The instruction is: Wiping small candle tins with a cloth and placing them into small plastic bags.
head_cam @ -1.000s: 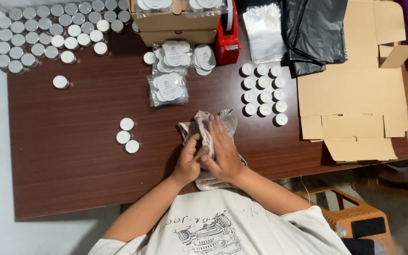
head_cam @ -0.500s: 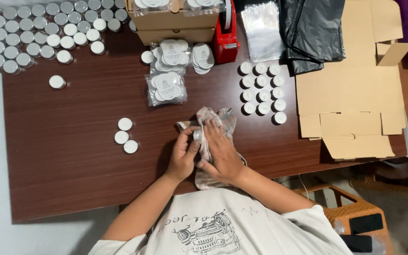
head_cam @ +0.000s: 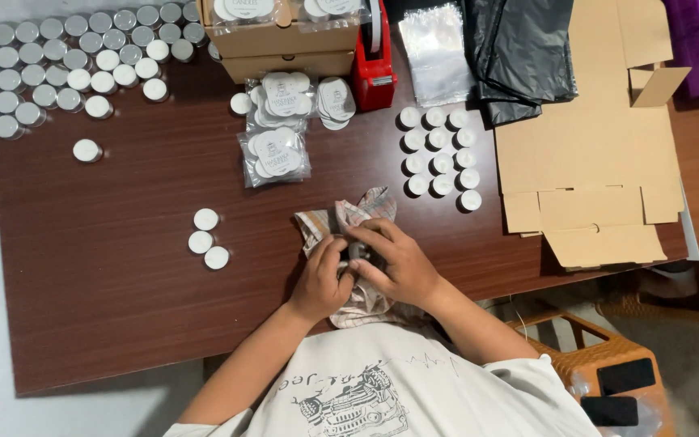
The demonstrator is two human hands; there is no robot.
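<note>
Both my hands meet over a crumpled checked cloth point(head_cam: 348, 217) near the front edge of the dark brown table point(head_cam: 107, 275). My left hand point(head_cam: 323, 281) grips the cloth from the left. My right hand point(head_cam: 394, 263) closes over it from the right, fingers curled around a small object wrapped inside, which is mostly hidden. Three white round candles point(head_cam: 205, 239) lie loose on the table just left of my hands.
Several silver-cupped candles point(head_cam: 66, 69) fill the far left corner. A cardboard box point(head_cam: 285, 40), a red tape dispenser point(head_cam: 374, 61), bagged candles point(head_cam: 277, 154), a grid of white candles point(head_cam: 440, 154), black plastic point(head_cam: 519, 48) and flattened cardboard point(head_cam: 592, 162) lie further back and right. An orange stool point(head_cam: 600, 364) stands beside me.
My hands have shifted slightly on the cloth, the right hand now folded further over the wrapped object. The rest of the table is unchanged.
</note>
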